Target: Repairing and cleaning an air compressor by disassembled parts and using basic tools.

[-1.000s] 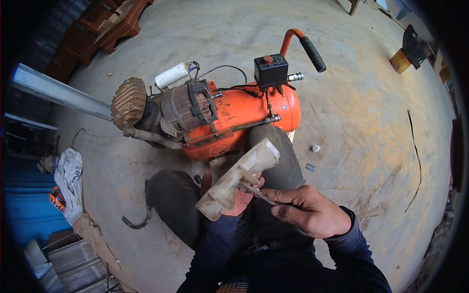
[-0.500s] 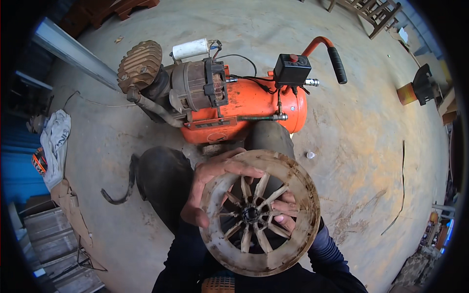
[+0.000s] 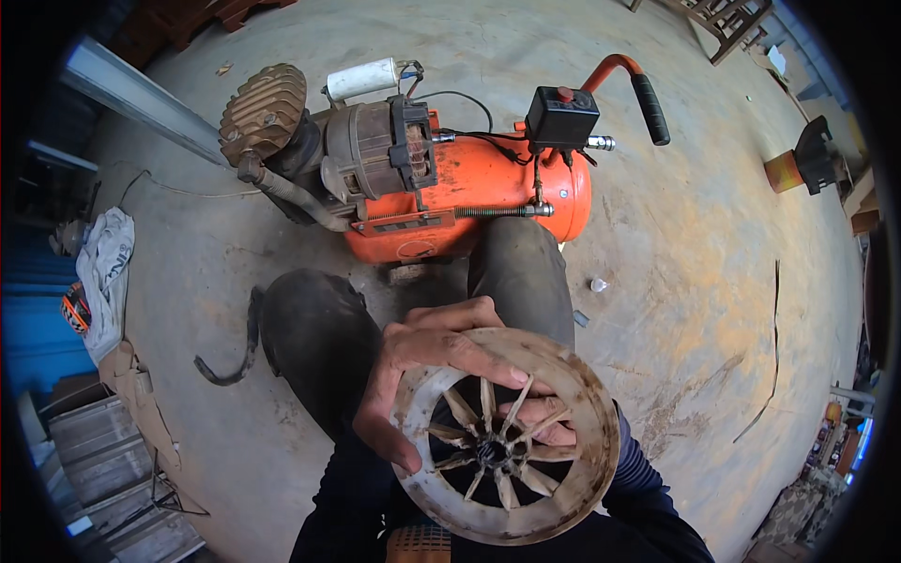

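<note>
A dirty off-white plastic spoked wheel (image 3: 593, 422), with a dark splined hub in its centre, is held in front of my lap. My left hand (image 3: 422, 357) grips its left and far rim, thumb at the near left side and fingers stretched over the top. Behind the wheel, my right hand (image 3: 540, 418) supports it; its fingers show between the spokes, the rest is hidden. Past my knees stands an orange air compressor (image 3: 488, 183) with a grey motor (image 3: 369, 150), a finned cylinder head (image 3: 263, 111) and a black switch box (image 3: 561, 119).
A black curved strip (image 3: 246, 347) lies by my left knee. On the right lie a thin dark strip (image 3: 776, 347) and a small white piece (image 3: 598, 284). A white sack (image 3: 105, 263) and cardboard (image 3: 141, 403) are at the left; a wooden bench (image 3: 718, 23) stands far right.
The wheel has come lower and closer to me, tilting away, and its spokes have turned. My left fingers have shifted over the rim with it.
</note>
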Tool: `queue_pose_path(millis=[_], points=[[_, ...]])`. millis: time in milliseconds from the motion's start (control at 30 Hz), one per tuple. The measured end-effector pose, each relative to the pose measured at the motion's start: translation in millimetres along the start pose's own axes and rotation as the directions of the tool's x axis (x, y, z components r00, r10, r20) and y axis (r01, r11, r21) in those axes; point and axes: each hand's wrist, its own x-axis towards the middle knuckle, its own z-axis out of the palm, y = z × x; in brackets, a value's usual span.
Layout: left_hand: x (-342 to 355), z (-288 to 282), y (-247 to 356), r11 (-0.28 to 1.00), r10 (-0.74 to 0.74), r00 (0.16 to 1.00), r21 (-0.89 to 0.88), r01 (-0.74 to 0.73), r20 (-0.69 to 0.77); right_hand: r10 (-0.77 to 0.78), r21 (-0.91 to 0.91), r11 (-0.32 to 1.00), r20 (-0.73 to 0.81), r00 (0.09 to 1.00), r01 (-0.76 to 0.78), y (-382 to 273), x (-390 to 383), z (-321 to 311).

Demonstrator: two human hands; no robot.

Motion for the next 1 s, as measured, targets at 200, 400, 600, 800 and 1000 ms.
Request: queue_pose_path(millis=[200, 400, 600, 800, 1000], points=[[-0.4, 3.8, -0.8, 1.0, 0.016, 0.999, 0.011, -0.015, -0.028, -0.096, -0.348, 0.929, 0.105, 0.99, 0.127, -11.3, 9.2, -15.4], [10.4, 13.1, 2.4, 0.993, 0.063, 0.994, 0.109, -0.053, -0.086, 0.016, -0.033, 0.999, -0.182, 0.983, -0.022, -7.1, 1.9, 5.3], [26.7, 15.9, 15.6, 0.971, 0.036, 0.999, 0.238, -0.027, -0.032, -0.169, -0.152, 0.976, -0.087, 0.982, 0.155, 5.1, 12.8, -9.2], [21.2, 10.4, 9.8, 0.951, 0.14, 0.99, 0.276, -0.141, 0.022, -0.359, -0.158, 0.927, -0.107, 0.927, 0.341, 16.6, 20.7, -6.1], [13.7, 9.0, 4.9, 0.965, 0.087, 0.993, 0.255, -0.065, -0.078, 0.141, 0.073, 0.989, -0.159, 0.977, -0.131, -9.0, 3.1, 5.2]])
